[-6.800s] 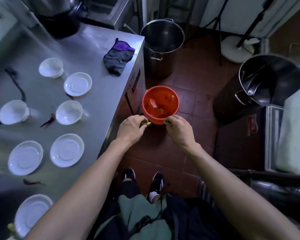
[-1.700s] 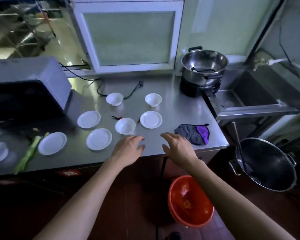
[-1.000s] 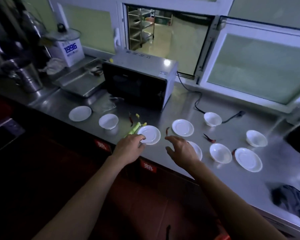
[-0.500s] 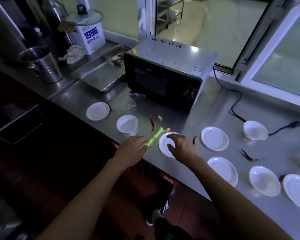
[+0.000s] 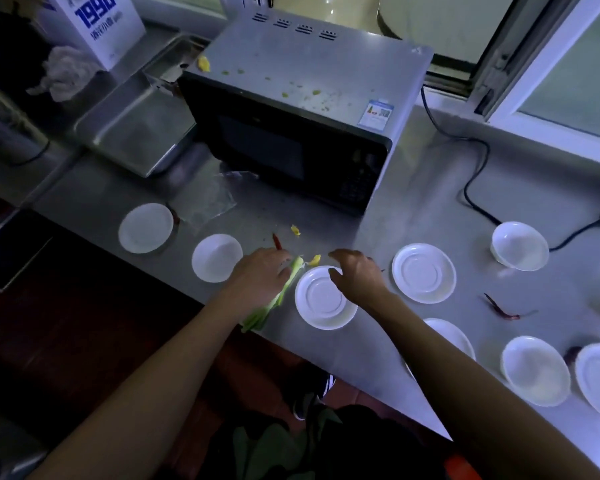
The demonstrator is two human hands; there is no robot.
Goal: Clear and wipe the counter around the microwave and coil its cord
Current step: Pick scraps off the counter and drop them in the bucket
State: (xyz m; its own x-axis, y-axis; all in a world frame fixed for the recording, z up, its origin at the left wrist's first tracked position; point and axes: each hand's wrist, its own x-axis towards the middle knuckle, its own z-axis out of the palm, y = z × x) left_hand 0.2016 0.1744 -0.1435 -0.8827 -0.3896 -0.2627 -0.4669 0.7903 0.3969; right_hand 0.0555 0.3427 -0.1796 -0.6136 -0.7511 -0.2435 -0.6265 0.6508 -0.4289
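- Nearest the edge of the surface (image 5: 388,341), the left hand (image 5: 260,278) lies over the green stalk (image 5: 274,299); whether its grip has closed round the stalk I cannot tell, since the fingertips are hidden against it.
- The right hand (image 5: 357,275) hovers above the rim of a white saucer (image 5: 323,299), fingers loosely curled and holding nothing, near a yellow scrap (image 5: 314,260).
- Just beyond the hands a red chilli (image 5: 277,241) and another yellow bit (image 5: 295,230) lie loose, so picking up scraps looks barely begun on this stretch.
- More saucers and bowls stand to both sides, among them a small bowl (image 5: 217,258) and a saucer (image 5: 145,227) on the left; a second chilli (image 5: 499,308) lies to the right. All of this remains to be cleared.
- A crumpled clear wrapper (image 5: 205,206) sits before the microwave (image 5: 291,133).
- The microwave's top carries yellow-green crumbs, so wiping appears not yet started.
- Farthest, the cord (image 5: 475,174) trails loose from the back of the microwave across the surface, uncoiled.
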